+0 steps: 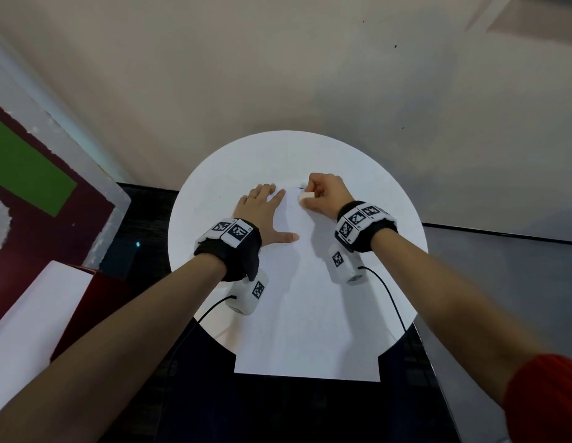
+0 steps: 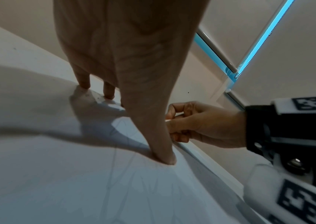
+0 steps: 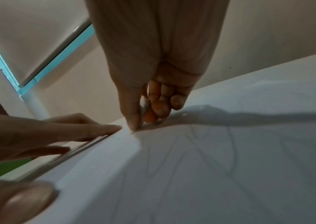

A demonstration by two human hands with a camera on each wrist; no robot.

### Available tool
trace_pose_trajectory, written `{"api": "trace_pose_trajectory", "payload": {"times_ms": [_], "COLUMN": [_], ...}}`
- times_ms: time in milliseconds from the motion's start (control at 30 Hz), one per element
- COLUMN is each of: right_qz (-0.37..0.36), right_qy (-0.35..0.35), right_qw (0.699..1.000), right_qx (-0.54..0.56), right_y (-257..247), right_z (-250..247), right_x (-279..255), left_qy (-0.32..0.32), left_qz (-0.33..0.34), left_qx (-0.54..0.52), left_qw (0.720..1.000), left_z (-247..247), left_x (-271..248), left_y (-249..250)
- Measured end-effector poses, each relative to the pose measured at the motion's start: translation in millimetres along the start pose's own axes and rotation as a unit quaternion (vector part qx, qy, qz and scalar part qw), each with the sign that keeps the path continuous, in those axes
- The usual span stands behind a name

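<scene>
A white sheet of paper [image 1: 307, 298] with faint pencil lines lies on a round white table [image 1: 383, 174] and hangs over its near edge. My left hand [image 1: 262, 215] lies flat on the paper's upper left part, fingers spread and thumb out, pressing it down [image 2: 163, 153]. My right hand [image 1: 323, 196] pinches a small white eraser [image 1: 304, 196] between thumb and curled fingers, its tip down on the paper beside a short dark pencil mark [image 1: 300, 188]. The right wrist view shows the eraser [image 3: 143, 106] touching the sheet [image 3: 210, 166], just right of my left index fingertip [image 3: 113, 128].
A plain beige wall stands close behind the table. At the left are a maroon and green board [image 1: 28, 174] and a red and white box [image 1: 38, 314]. Black cables [image 1: 390, 292] run from both wrist cameras over the table's near edge. Dark floor lies below.
</scene>
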State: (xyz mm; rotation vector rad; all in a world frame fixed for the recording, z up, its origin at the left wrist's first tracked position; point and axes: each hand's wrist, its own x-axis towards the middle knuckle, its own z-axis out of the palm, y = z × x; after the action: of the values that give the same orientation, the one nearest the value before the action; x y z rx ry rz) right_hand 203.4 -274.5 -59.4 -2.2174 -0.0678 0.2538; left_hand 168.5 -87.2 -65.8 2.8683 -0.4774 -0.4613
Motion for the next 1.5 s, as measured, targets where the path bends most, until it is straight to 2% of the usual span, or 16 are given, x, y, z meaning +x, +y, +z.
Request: {"api": "trace_pose_trajectory", "payload": {"times_ms": [100,167,300,467,533,633,667,700,767,833,933,1033,1133,1233,1367,1500], "right_qz": [0.016,0.005,-0.012,0.066,0.075,0.075,0.076,0.077,0.075,0.070,0.058,0.037,0.013,0.015,0.014,0.011], "right_qy": [-0.077,-0.082,0.016,0.190,0.196,0.200,0.196,0.189,0.164,0.132,0.075,0.022,0.019,-0.042,0.041,-0.054], "right_qw": [0.996,0.996,1.000,0.965,0.959,0.949,0.948,0.949,0.957,0.967,0.983,0.992,0.998,0.998,0.999,0.998], "right_qx": [0.041,0.037,0.016,0.170,0.192,0.233,0.241,0.242,0.229,0.206,0.160,0.115,0.059,0.041,0.015,0.038], "right_y": [7.2,4.6,-0.1,34.2,38.6,38.9,38.8,39.6,41.5,39.6,28.1,14.5,7.8,4.3,1.4,3.0], "right_z": [0.8,-0.7,6.2,1.9,3.8,4.9,3.2,1.1,-2.9,-5.1,-5.6,1.4,12.3,12.7,11.0,7.0], "right_x": [-10.4,-10.2,-9.4,-27.8,-29.0,-27.8,-28.4,-28.8,-29.6,-29.3,-26.4,-20.7,-14.4,-10.0,-1.7,-6.6], "left_qy": [-0.002,-0.002,-0.022,-0.047,-0.038,-0.088,-0.093,-0.084,-0.062,-0.047,-0.005,-0.036,-0.025,-0.011,-0.007,-0.015], "left_qz": [-0.003,-0.003,0.005,0.008,0.064,0.189,0.183,0.131,-0.061,-0.165,-0.069,0.003,-0.003,-0.007,-0.012,-0.012], "left_qx": [-0.005,-0.003,-0.007,0.049,0.054,0.036,0.050,0.054,0.023,-0.002,0.003,-0.028,-0.038,-0.039,-0.038,-0.033], "left_qw": [1.000,1.000,1.000,0.998,0.996,0.977,0.977,0.986,0.996,0.985,0.998,0.999,0.999,0.999,0.999,0.999], "left_z": [1.5,0.4,-2.2,-2.8,3.6,21.7,25.5,28.2,24.1,16.0,13.2,14.4,17.5,19.6,19.4,18.2], "left_x": [-0.3,0.0,-2.3,-5.0,-8.6,-15.3,-16.7,-16.6,-17.4,-16.1,-10.8,-8.2,-7.4,-7.8,-6.7,-6.9], "left_y": [-0.3,0.2,0.4,12.7,34.3,60.4,61.2,58.6,48.8,39.8,34.5,30.7,24.6,23.2,24.8,25.0]}}
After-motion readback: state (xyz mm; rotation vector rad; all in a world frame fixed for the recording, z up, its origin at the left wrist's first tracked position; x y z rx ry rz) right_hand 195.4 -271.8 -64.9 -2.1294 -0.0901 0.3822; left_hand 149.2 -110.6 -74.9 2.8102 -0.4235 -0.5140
